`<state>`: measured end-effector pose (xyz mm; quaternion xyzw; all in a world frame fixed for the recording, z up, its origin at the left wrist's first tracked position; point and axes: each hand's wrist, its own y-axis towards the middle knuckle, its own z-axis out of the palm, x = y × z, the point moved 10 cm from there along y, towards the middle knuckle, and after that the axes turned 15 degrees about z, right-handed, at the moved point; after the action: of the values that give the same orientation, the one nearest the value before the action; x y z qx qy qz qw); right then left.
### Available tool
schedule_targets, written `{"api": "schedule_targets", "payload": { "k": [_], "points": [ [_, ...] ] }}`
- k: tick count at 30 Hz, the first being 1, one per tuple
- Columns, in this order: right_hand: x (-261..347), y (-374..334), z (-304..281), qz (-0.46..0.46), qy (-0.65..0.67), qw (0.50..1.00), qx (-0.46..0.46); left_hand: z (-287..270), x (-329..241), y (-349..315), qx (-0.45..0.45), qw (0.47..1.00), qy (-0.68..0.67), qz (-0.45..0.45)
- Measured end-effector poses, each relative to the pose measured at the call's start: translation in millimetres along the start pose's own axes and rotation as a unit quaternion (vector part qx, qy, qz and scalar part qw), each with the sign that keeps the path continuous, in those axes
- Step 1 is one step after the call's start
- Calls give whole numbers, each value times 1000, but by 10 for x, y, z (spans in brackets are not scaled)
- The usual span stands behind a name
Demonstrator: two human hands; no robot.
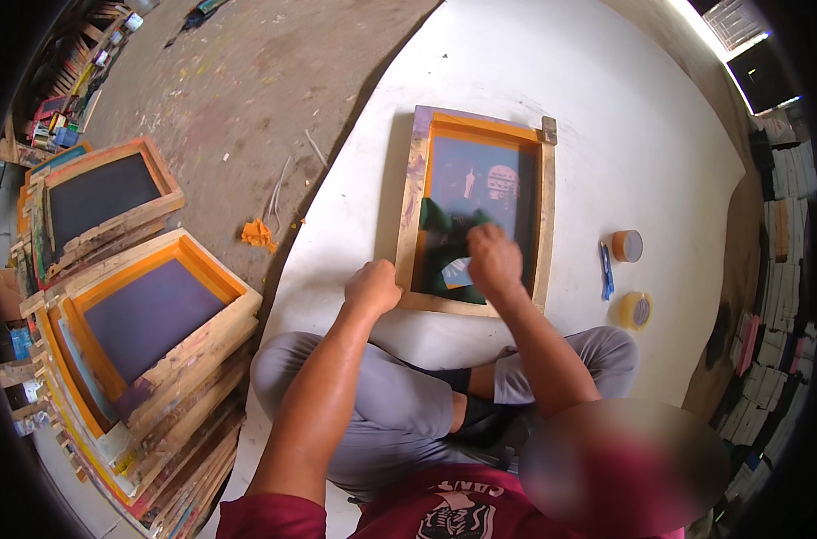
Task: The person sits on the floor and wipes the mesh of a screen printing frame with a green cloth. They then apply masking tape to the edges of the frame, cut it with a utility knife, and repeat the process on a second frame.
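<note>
A wooden screen-printing frame [407, 198] lies on the white sheet in front of my crossed legs. Its blue-grey mesh [458, 154] carries pale printed shapes, and orange tape lines the inner edges. Closed around the frame's near left corner is my left hand [373, 287]. My right hand [495, 260] is closed and pressed down over the mesh, gripping a dark green cloth [433, 220]. The cloth spreads over the near half of the mesh, bunched and somewhat blurred. Part of it is hidden under my right hand.
Right of the frame lie a brown tape roll [627, 246], a blue cutter knife [606, 269] and a yellowish tape roll [635, 310]. Stacked screen frames [193, 337] stand at my left. An orange scrap [259, 234] lies on the bare floor [229, 99] beyond the sheet's edge.
</note>
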<state>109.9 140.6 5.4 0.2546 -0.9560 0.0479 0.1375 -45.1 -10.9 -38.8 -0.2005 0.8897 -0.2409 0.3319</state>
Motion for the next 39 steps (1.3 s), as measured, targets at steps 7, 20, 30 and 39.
{"api": "schedule_targets", "payload": {
  "k": [7, 20, 30, 39],
  "points": [
    [209, -266, -338, -79, 50, 993, -68, 65, 25, 72, 23, 999, 25, -6],
    [467, -712, 732, -53, 91, 954, 280, -13, -13, 56, 1, 1000, 12, -6],
    [249, -509, 727, 60, 206, 927, 307, 35, 87, 100, -10, 1000, -18, 18],
    [392, -470, 987, 76, 215, 925, 304, -5, 75, 96, -42, 999, -19, 7]
  ]
}}
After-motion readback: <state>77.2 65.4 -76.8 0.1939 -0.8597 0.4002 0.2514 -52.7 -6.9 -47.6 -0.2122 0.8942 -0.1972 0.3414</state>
